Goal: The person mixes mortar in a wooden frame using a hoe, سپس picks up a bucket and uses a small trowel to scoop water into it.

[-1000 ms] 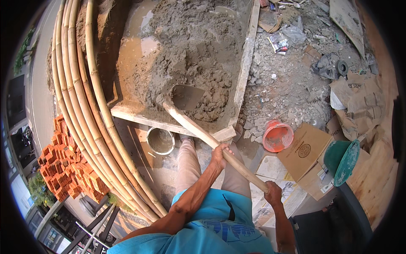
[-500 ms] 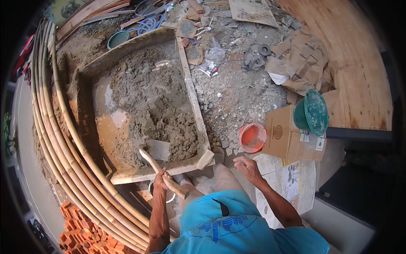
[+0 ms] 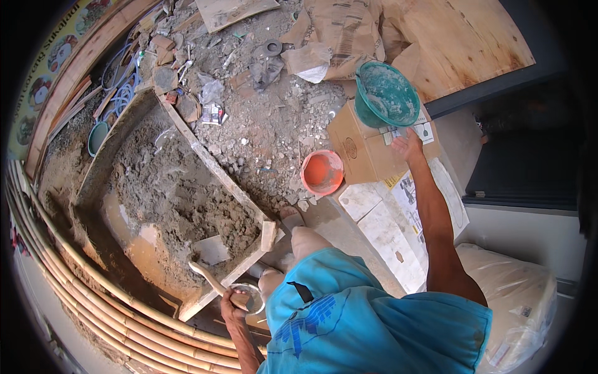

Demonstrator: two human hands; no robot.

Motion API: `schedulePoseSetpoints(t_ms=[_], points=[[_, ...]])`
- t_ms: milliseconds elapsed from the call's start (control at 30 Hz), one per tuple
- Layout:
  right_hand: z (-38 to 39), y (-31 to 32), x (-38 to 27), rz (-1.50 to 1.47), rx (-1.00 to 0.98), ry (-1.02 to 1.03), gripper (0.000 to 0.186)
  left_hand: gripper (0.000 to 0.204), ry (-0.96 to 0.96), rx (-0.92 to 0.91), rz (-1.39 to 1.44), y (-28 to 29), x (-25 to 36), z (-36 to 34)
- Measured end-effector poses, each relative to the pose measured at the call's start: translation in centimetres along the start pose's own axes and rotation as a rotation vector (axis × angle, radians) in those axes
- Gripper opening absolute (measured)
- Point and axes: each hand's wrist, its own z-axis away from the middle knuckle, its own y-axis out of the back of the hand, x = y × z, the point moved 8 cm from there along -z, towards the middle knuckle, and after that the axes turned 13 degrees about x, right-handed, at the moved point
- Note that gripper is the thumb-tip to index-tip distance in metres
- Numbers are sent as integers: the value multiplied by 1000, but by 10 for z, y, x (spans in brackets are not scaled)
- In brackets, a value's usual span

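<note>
The left hand (image 3: 233, 305) was wrapped around the handle of the hoe (image 3: 210, 279) near its top end, fingers closed on the wood; the blade (image 3: 212, 250) lay on the wet mortar (image 3: 193, 209) in the near part of the trough (image 3: 208, 165), so the mix seemingly bore much of the weight and one hand was enough to steady it; the handle slanted over the trough's near edge, its butt above the white bucket (image 3: 257, 298) on the ground. The right hand (image 3: 406, 146) was stretched out on the other side, fingers extended and loosely apart, at the near rim of the green bucket (image 3: 387, 93); whether they touched it could not be told. That bucket, its inside crusted with pale residue, stood on the carton (image 3: 356, 148), mouth up, a raised place that probably kept it within arm's reach; the red bucket (image 3: 322, 173) was beside the carton, on the rubble (image 3: 268, 140) side; a wood block (image 3: 268, 236) sat at the trough's near corner; the bamboo poles (image 3: 118, 280) ran alongside the trough at the left, apparently laid parallel to take up little room.
</note>
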Motion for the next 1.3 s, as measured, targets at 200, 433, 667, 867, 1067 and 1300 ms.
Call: schedulePoseSetpoints(t_ms=[200,433,667,867,1067,1300], points=[[-98,-11,-5,-54,-180,-172,55,13,-66,30,69,38,21,28],[-161,-31,-2,95,-290,100,45,14,-397,228,-127,54,13,61],[-172,-14,-9,-8,-168,-39,34,13,-501,362,-170,38,0,64],[-47,28,-17,-9,-113,126,40,11,-575,329,-214,84,0,58],[41,40,11,-57,-240,129,50,13,-506,275,-207,96,23,99],[106,23,83,19,-319,-9,44,31,-515,224,-187,143,20,97]])
